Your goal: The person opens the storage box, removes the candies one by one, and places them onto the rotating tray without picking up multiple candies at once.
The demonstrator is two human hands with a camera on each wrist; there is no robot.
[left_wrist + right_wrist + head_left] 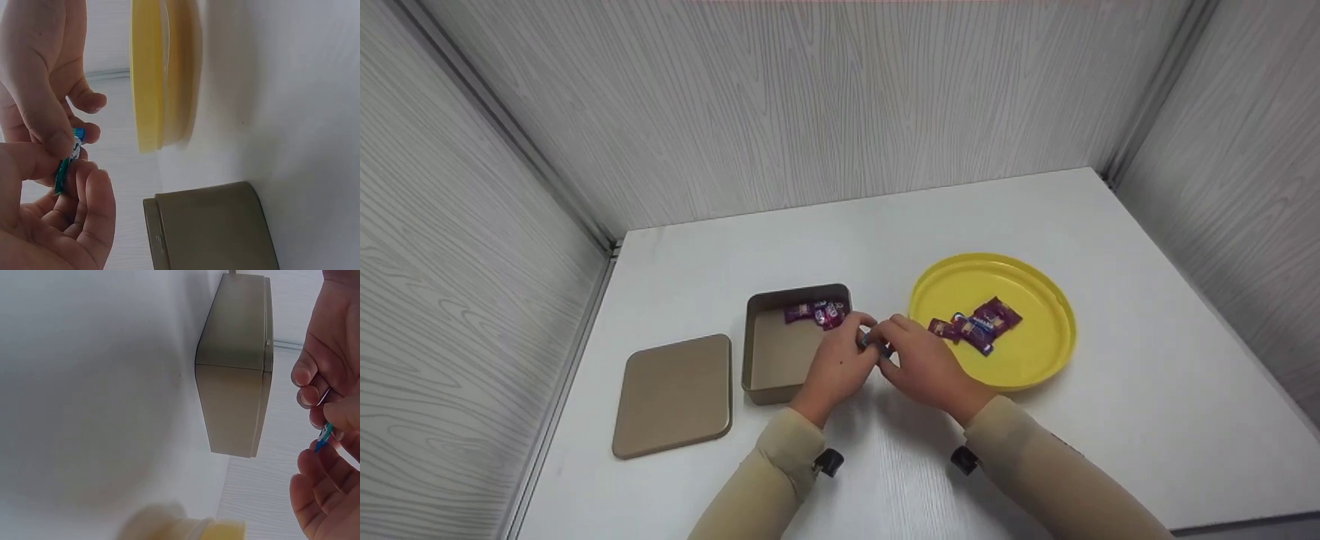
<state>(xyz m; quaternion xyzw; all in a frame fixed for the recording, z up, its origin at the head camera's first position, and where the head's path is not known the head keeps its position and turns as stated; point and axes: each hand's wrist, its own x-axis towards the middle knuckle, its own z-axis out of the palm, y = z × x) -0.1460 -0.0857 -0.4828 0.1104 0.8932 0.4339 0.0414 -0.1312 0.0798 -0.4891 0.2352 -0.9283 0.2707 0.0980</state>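
Note:
Between the two hands is a small candy [63, 174] in a green, white and blue wrapper. My left hand [840, 361] pinches one end of it, and my right hand [924, 364] pinches the other. In the head view the fingers cover most of the candy. Both hands are raised over the gap between an open brown metal box [780, 358] and a round yellow tray [1068, 330]. Several purple and pink wrapped candies [798, 312] lie at the far right of the box. More purple candies [997, 315], with some blue and white wrapping among them, sit in the tray.
A flat brown lid [673, 397] lies left of the box on the white table [840, 232]. Pale wood-grain panels [825, 105] stand behind the table and along both sides. A dark wrist device [829, 461] shows at the left sleeve.

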